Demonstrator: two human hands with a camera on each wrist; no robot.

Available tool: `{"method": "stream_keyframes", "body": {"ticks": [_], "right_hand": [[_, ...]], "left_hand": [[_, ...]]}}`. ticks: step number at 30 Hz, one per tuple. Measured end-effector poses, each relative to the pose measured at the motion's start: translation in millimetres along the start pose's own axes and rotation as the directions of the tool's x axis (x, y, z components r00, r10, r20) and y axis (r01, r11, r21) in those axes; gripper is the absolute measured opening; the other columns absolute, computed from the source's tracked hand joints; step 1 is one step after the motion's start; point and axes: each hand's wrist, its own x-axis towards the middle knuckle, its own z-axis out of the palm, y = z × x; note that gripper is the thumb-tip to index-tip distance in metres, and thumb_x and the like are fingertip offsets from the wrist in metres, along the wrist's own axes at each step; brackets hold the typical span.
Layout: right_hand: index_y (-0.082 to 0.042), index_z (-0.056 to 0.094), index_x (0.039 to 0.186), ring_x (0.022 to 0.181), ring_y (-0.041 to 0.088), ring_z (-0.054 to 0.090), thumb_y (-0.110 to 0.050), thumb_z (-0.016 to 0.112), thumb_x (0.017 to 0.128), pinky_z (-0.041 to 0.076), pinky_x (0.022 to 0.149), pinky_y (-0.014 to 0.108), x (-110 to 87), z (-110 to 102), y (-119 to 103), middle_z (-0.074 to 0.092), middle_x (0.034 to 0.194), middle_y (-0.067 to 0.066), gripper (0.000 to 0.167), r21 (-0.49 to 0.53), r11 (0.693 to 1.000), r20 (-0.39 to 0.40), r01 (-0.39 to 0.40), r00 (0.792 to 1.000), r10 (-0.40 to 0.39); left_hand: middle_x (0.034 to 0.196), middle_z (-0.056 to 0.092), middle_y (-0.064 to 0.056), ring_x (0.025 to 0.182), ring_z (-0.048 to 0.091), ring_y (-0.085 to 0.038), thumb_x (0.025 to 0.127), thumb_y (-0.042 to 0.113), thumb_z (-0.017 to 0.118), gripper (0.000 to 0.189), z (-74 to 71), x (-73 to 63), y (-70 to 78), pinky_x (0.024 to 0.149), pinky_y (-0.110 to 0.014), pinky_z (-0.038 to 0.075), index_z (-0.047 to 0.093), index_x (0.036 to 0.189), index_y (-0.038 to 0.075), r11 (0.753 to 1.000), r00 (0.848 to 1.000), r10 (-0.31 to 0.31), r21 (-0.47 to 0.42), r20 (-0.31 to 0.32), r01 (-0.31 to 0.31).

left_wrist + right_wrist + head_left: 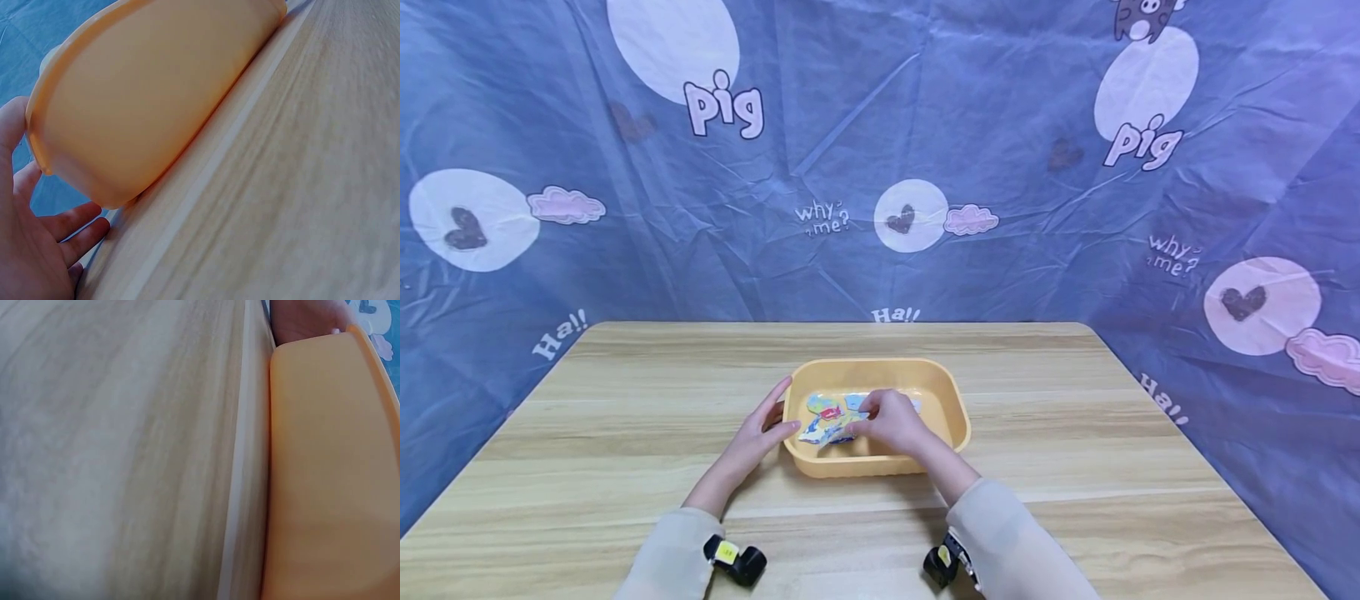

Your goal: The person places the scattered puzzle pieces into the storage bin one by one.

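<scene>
A yellow-orange plastic tray (880, 467) with rounded corners stands on the wooden table. Flat pieces (826, 408) printed in green, red, blue and white lie inside it, mostly toward its left half; their exact kind is too small to tell. My left hand (760, 433) holds the tray's left end, thumb over the rim and the other fingers outside along the wall. Over the pieces, my right hand (891, 421) reaches in and pinches a flat coloured piece (856, 416) between thumb and fingers. Only the tray's outer wall (331, 456) and part of a hand show in the right wrist view.
The light wooden table (647, 417) spreads out around the tray. A blue cloth (850, 125) with printed words and hearts hangs behind and at the sides. Black wrist devices (737, 562) sit at both grey sleeves.
</scene>
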Motion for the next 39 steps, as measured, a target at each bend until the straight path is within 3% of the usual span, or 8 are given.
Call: {"method": "stream_keyframes", "body": {"ticks": [10, 20, 28, 33, 39], "right_hand": [[-0.004, 0.059, 0.070, 0.056, 0.009, 0.044, -0.023, 0.076, 0.063, 0.039, 0.052, 0.022, 1.1, 4.5, -4.0, 0.051, 0.061, -0.003, 0.026, -0.105, 0.994, 0.033, 0.026, 0.999, -0.023], [-0.007, 0.056, 0.065, 0.055, 0.010, 0.044, -0.025, 0.076, 0.062, 0.038, 0.052, 0.022, 0.6, 6.7, -9.0, 0.049, 0.058, -0.004, 0.027, -0.164, 0.987, 0.073, 0.006, 0.997, 0.006], [-0.011, 0.054, 0.059, 0.053, 0.011, 0.044, -0.028, 0.077, 0.059, 0.037, 0.050, 0.023, -0.5, 6.6, -10.1, 0.049, 0.056, -0.004, 0.028, -0.219, 0.976, 0.131, -0.008, 0.991, 0.038], [-0.011, 0.056, 0.058, 0.060, 0.013, 0.047, -0.030, 0.077, 0.058, 0.041, 0.060, 0.026, -1.1, 5.7, -9.9, 0.051, 0.059, -0.004, 0.029, -0.257, 0.966, 0.158, -0.018, 0.986, 0.061], [-0.011, 0.055, 0.058, 0.066, 0.013, 0.051, -0.030, 0.077, 0.059, 0.035, 0.089, 0.032, -1.5, 4.0, -9.2, 0.051, 0.058, -0.004, 0.029, -0.249, 0.969, 0.185, -0.007, 0.981, 0.055]], "left_hand": [[0.127, 0.037, -0.019, 0.115, 0.035, -0.029, 0.082, 0.017, 0.057, 0.067, 0.4, 0.8, -1.2, 0.095, -0.044, 0.025, 0.020, 0.138, 0.023, 1.000, 1.000, -0.015, -0.015, 0.000, 0.015], [0.127, 0.037, -0.020, 0.117, 0.034, -0.030, 0.083, 0.017, 0.057, 0.068, 0.7, 1.3, -0.1, 0.096, -0.044, 0.023, 0.019, 0.138, 0.023, 0.999, 0.999, -0.033, -0.029, -0.007, 0.033], [0.132, 0.032, -0.015, 0.117, 0.034, -0.028, 0.083, 0.015, 0.056, 0.066, 0.7, 0.6, -0.6, 0.095, -0.044, 0.024, 0.020, 0.138, 0.023, 1.000, 1.000, 0.003, -0.010, -0.002, -0.003], [0.132, 0.033, -0.013, 0.116, 0.034, -0.027, 0.083, 0.015, 0.056, 0.066, 1.4, 0.4, -0.2, 0.095, -0.044, 0.024, 0.020, 0.138, 0.022, 1.000, 1.000, 0.004, -0.008, -0.005, -0.004], [0.133, 0.032, -0.013, 0.117, 0.034, -0.027, 0.083, 0.016, 0.056, 0.066, 1.1, 0.0, 0.2, 0.096, -0.044, 0.024, 0.020, 0.138, 0.025, 1.000, 1.000, 0.000, -0.016, -0.004, 0.000]]}}
